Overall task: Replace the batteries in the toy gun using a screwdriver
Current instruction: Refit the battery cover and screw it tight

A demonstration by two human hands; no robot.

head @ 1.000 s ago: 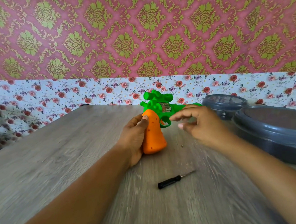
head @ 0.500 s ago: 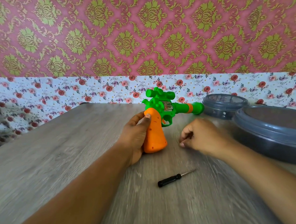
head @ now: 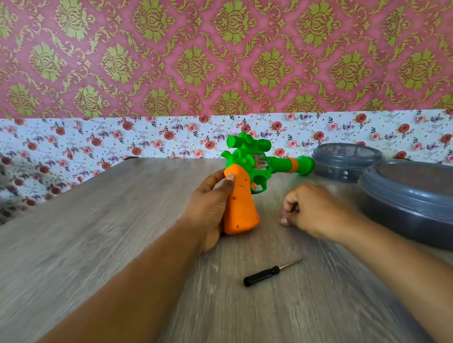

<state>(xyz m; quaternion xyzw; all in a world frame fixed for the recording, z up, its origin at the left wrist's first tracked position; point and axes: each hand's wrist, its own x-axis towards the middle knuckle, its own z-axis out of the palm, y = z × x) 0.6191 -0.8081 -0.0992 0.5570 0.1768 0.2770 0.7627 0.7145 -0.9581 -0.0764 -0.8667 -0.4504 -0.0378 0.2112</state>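
Note:
A toy gun (head: pixel 249 175) with a green body and an orange carrot-shaped grip stands upright on the wooden table (head: pixel 92 244), barrel pointing right. My left hand (head: pixel 211 206) wraps around the orange grip from the left, thumb on its upper part. My right hand (head: pixel 311 209) rests on the table just right of the grip, fingers curled into a loose fist with nothing seen in it. A small screwdriver (head: pixel 270 272) with a black handle lies on the table nearer to me, tip pointing right and away.
Two round grey lidded containers stand at the right: a large one (head: pixel 418 203) close to my right forearm and a smaller one (head: pixel 347 162) behind it by the gun's muzzle. A flowered wall strip runs along the table's far edge.
My right hand has come off the gun's barrel, dropped to the table and curled shut. The left hand keeps its hold on the grip. The screwdriver has not moved.

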